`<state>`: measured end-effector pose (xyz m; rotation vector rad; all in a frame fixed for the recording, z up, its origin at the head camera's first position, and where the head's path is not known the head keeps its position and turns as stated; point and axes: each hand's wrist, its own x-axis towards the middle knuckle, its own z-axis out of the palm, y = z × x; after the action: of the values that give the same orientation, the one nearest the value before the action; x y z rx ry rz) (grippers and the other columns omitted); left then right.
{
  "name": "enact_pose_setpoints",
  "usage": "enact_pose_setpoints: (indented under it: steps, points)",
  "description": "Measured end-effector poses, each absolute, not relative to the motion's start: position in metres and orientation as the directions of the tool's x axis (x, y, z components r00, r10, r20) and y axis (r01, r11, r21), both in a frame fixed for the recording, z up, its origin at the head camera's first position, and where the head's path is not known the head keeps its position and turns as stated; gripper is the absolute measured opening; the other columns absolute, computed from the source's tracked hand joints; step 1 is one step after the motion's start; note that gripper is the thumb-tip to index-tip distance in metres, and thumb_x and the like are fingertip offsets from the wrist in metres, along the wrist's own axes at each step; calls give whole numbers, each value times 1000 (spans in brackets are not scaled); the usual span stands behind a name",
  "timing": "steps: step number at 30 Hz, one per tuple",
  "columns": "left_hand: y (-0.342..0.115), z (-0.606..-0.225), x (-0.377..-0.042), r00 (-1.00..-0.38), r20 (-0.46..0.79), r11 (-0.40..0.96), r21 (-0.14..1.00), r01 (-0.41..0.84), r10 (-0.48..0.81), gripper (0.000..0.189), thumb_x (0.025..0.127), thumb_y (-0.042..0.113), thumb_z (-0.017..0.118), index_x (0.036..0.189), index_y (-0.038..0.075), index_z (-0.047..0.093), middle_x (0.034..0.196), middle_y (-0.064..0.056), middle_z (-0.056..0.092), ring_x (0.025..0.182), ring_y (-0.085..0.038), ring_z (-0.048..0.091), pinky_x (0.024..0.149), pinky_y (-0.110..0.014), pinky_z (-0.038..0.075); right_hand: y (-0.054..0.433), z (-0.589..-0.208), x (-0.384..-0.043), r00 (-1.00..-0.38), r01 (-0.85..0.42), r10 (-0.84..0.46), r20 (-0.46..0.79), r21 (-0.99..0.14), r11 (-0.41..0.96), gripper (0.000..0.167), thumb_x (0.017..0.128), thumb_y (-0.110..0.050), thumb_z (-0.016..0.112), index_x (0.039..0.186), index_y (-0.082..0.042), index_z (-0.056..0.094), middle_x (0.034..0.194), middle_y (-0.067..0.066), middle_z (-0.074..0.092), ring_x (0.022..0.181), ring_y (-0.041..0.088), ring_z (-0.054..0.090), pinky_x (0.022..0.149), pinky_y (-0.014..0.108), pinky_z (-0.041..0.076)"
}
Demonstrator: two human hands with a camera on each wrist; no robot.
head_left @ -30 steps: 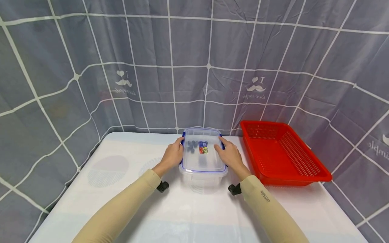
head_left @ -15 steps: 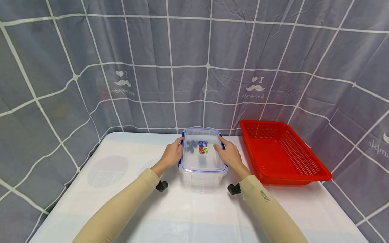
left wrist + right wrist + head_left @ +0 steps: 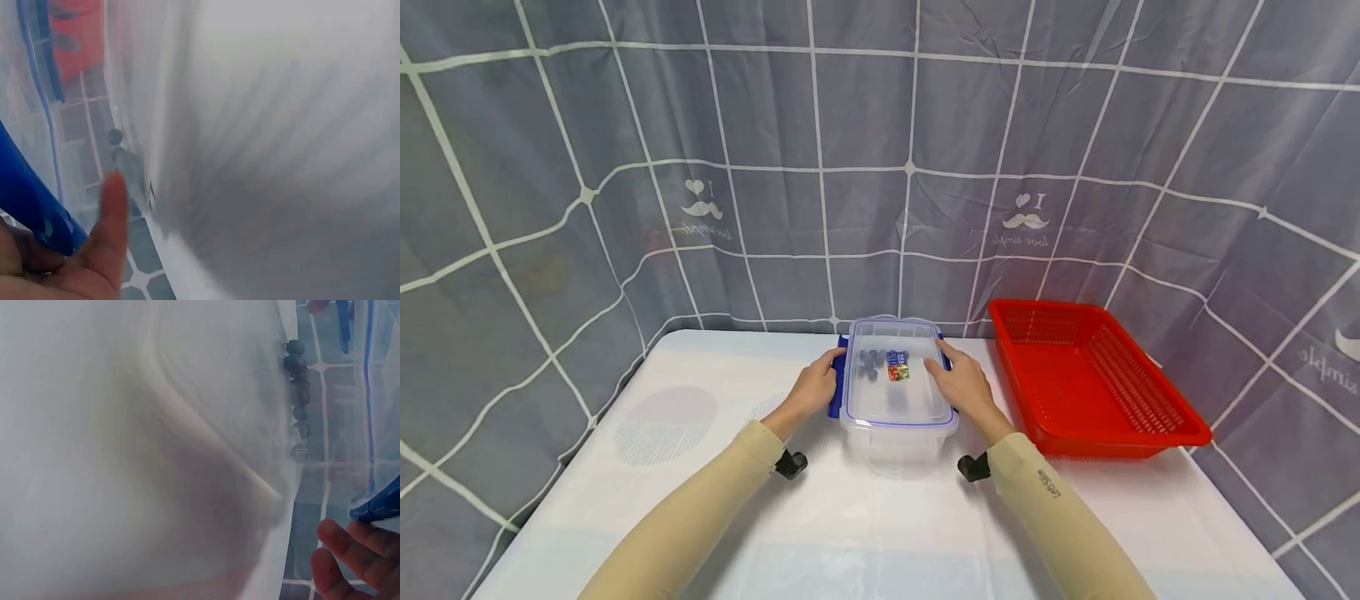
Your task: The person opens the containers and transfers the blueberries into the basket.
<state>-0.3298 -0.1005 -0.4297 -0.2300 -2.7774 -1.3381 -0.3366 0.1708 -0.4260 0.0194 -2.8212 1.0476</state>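
Observation:
A clear plastic storage container [image 3: 902,404] with a blue-trimmed lid sits at the far middle of the table. Several blueberries [image 3: 295,365] show through it, and a colourful label [image 3: 898,367] is on the lid. Along the left side a blue latch [image 3: 838,379] stands swung outward. My left hand [image 3: 808,390] holds that latch, one finger stretched out below it in the left wrist view. My right hand [image 3: 964,385] grips the opposite side, thumb over the lid's edge, fingertips beside the right blue latch [image 3: 381,505].
A red plastic basket [image 3: 1090,392] with slotted sides stands on the right of the white-covered table [image 3: 880,533]. A grey curtain [image 3: 865,208] with white grid lines hangs close behind the table and around its sides.
The left blue latch has swung outward from the container's side, and my left hand has moved slightly left with it. My right hand keeps its place on the container.

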Motion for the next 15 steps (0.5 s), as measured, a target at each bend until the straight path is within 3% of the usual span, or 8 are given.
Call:
enact_pose_setpoints:
  steps: [5,11,15]
  points:
    - [-100,-425,-331,-980,159,644,738,200,122,50,105,14,34,153,6,41,144,-26,53,131,-40,53,109,-53,41,170,-423,-336,-990,-44,53,130,-647,761,64,98,-51,53,157,-31,38,158,14,42,143,41,41,111,63,35]
    - [-84,-417,-323,-976,159,667,712,218,149,57,107,35,38,157,9,34,154,-21,41,144,-39,39,118,-54,30,171,-425,-336,-990,-44,53,128,-654,755,64,98,-51,53,157,-30,38,158,14,42,143,42,41,110,63,36]
    - [-73,-417,-318,-977,159,663,718,212,141,62,106,38,42,160,11,29,155,-21,40,143,-39,38,118,-55,30,169,-429,-336,-990,-55,45,133,-659,750,64,98,-52,53,156,-30,40,158,14,42,142,42,41,109,63,37]
